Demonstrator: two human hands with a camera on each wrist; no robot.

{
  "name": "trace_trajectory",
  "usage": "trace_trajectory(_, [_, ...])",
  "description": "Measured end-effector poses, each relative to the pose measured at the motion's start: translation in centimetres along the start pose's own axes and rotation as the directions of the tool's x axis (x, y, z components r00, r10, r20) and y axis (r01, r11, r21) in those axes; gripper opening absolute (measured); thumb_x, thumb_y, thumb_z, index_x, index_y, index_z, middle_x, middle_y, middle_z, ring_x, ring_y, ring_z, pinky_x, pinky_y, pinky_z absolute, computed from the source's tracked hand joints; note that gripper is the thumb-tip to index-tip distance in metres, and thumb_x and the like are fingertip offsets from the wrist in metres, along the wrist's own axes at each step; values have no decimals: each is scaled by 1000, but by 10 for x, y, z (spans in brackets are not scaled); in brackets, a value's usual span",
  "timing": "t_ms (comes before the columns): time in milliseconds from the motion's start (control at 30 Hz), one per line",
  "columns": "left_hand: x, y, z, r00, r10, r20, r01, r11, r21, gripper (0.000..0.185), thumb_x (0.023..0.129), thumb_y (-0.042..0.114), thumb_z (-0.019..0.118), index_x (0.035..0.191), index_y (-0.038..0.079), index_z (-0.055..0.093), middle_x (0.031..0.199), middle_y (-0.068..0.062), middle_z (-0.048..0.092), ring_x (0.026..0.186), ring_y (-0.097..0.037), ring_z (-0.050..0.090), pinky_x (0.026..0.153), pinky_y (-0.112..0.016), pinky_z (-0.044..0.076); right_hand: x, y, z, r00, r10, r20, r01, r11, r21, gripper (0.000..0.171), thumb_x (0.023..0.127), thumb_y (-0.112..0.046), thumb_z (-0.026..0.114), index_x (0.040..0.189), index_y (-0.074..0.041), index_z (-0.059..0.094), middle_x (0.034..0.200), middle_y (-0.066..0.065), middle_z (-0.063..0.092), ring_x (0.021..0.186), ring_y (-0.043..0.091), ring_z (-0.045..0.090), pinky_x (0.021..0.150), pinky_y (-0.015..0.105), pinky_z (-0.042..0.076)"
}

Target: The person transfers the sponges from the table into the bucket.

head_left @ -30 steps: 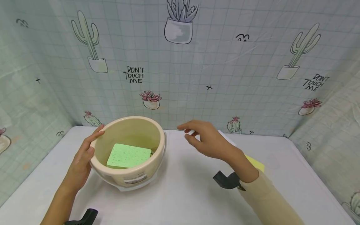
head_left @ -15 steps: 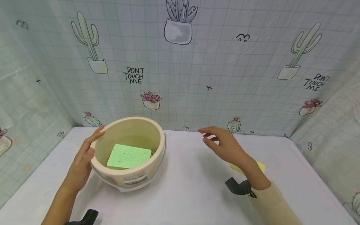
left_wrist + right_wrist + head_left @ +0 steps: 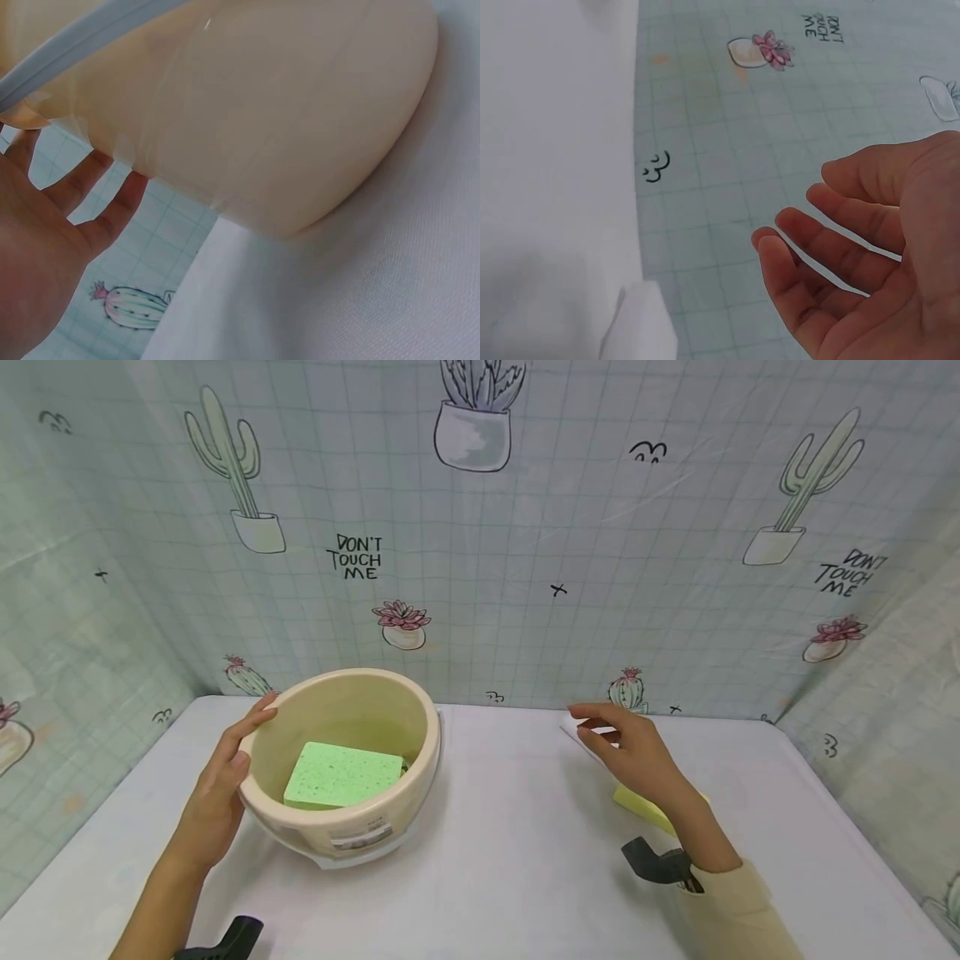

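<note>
A cream plastic bucket [image 3: 375, 822] stands on the left of the white table, with a green sponge [image 3: 345, 775] inside it. My left hand [image 3: 213, 797] rests against the bucket's left side near the rim. In the left wrist view its spread fingers [image 3: 124, 199] touch the outer wall, below a grey-white handle [image 3: 90, 37]; the thumb is outside that view. My right hand [image 3: 633, 747] hovers over the right half of the table, fingers loosely bent with nothing between them. Behind its fingertips lies a white object [image 3: 573, 727], mostly hidden in the head view.
A yellow piece [image 3: 645, 810] lies partly behind the right forearm. Cloth walls printed with cacti [image 3: 240, 468] enclose the back and both sides of the table [image 3: 495, 860]. The bucket carries a label [image 3: 362, 837] on its front.
My right hand has moved right, away from the bucket, uncovering part of the yellow piece. My left hand, the bucket and the green sponge have stayed in place.
</note>
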State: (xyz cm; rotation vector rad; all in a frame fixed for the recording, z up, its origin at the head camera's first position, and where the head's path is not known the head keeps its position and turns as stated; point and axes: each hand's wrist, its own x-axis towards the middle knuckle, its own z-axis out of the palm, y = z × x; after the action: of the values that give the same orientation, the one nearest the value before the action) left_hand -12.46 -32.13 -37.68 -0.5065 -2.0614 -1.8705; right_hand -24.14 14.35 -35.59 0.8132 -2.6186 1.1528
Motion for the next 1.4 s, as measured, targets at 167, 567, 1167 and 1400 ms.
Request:
trace_trajectory(167, [0,-1,1,1000,-13,-23,13,1000,-10,47,103,19,26,148,3,27,159,-5,11,144,-19,5,107,-20,20,-2,11,-2,1000,24,-15,-24,1000,-7,30,95,-24,61,124,-14,63,123,-2,63,104,15,60,83,38,51])
trace_trajectory(567, [0,0,2,1000,-24,-20,24,999,-28,47,103,18,25,148,2,27,159,-5,10,144,-19,4,108,-21,19,-5,27,-9,993,97,-66,-97,995,10,37,95,-27,61,128,-11,60,121,3,63,104,18,60,85,34,50])
trace_trajectory(1167, [0,-2,3,1000,-27,-14,27,999,-41,48,103,19,25,148,3,27,159,-4,10,144,-18,4,107,-21,18,-12,58,-1,969,221,-110,-215,975,60,51,93,-34,63,135,-6,52,133,17,47,114,34,51,93,48,45])
trace_trajectory(1400, [-1,0,1,1000,-15,-12,14,999,-33,48,103,19,25,148,4,28,159,-4,10,144,-18,5,107,-19,19,-12,67,2,961,249,-125,-242,968,68,57,92,-36,63,138,-4,48,138,19,42,116,35,49,94,49,44])
